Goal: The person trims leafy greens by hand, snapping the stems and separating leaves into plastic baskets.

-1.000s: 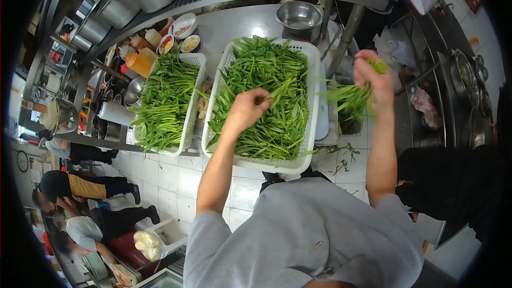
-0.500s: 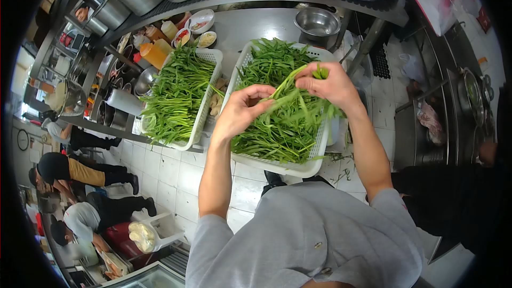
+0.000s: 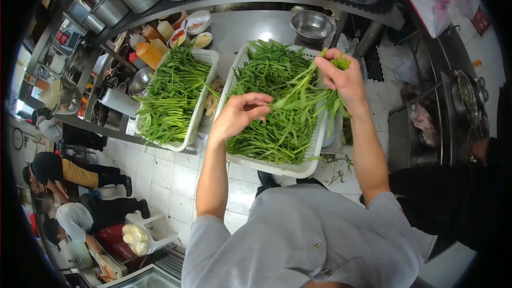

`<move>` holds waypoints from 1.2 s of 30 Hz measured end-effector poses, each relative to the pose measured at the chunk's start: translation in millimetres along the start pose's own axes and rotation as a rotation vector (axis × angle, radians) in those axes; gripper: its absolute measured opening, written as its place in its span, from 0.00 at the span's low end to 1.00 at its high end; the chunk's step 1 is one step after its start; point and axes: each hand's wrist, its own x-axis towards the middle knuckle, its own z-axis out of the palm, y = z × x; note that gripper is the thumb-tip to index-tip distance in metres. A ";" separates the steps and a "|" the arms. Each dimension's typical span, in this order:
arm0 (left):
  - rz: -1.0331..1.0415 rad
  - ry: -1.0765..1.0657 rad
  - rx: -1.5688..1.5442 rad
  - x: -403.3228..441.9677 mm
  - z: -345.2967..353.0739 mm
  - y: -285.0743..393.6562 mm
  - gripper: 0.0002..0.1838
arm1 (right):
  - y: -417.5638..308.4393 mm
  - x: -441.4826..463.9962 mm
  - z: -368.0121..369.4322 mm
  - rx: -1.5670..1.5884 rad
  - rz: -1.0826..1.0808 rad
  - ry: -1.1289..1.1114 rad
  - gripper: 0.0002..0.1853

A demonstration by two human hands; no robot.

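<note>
Left hand (image 3: 240, 116) is partly open above the larger basket's left side, thumb and fingers curved toward a leaf, though whether they touch it cannot be told; going left to right, squeeze bottles (image 3: 150, 53) stand behind the smaller white basket (image 3: 198, 120), which holds stemmed greens (image 3: 172, 96); pale lumpy pieces (image 3: 213, 98) lie between the baskets; the larger white basket (image 3: 300, 170) is heaped with loose leafy greens (image 3: 266, 141); a steel bowl (image 3: 313, 25) sits behind it; the right hand (image 3: 344, 79) is closed around a bunch of greens (image 3: 334, 100), its leaves hanging over the larger basket's right rim.
</note>
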 end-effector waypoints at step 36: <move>0.420 0.272 1.016 -15.9 -4.9 12.8 0.16 | 16.6 -41.7 -49.4 -0.300 -0.077 -0.027 0.08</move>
